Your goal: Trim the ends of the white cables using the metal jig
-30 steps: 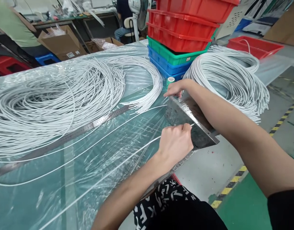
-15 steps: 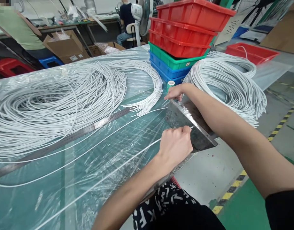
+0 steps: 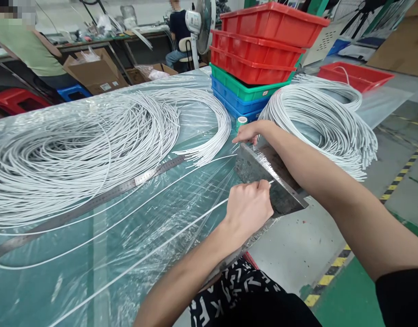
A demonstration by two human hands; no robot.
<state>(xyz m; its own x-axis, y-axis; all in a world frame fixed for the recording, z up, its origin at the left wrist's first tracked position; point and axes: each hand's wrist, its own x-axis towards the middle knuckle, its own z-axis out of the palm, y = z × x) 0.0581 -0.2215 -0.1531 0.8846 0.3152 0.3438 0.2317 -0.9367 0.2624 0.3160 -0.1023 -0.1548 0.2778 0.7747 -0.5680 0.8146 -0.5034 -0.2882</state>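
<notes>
Left hand [image 3: 250,202] is a fist on a white cable [image 3: 202,217], thumb and forefinger pinching it, with a short stub poking out past them next to the slanted face of a metal plate [image 3: 251,168]. Right hand [image 3: 246,133] sits at the plate's far end, index stretched out to the left, other fingers curled under; can't tell what they grip. A second white strand [image 3: 219,158] meets the plate just below that hand. Fine pale bristle-like bits [image 3: 265,160] line the plate's upper edge. Gripped cable runs from the fist to the lower left, over the plastic-covered table [image 3: 69,279], and out of view. Steel ruler [image 3: 144,177] lies diagonally along the big loose cable pile [image 3: 76,177]; curved bundle [image 3: 226,116] next to it, ends near the ruler tip. Green-and-white roll [image 3: 241,122] just behind right hand, then stacked bins [image 3: 256,52], red over green over blue. Another cable coil [image 3: 348,127] right of those, red tray [image 3: 355,77] behind it.
</notes>
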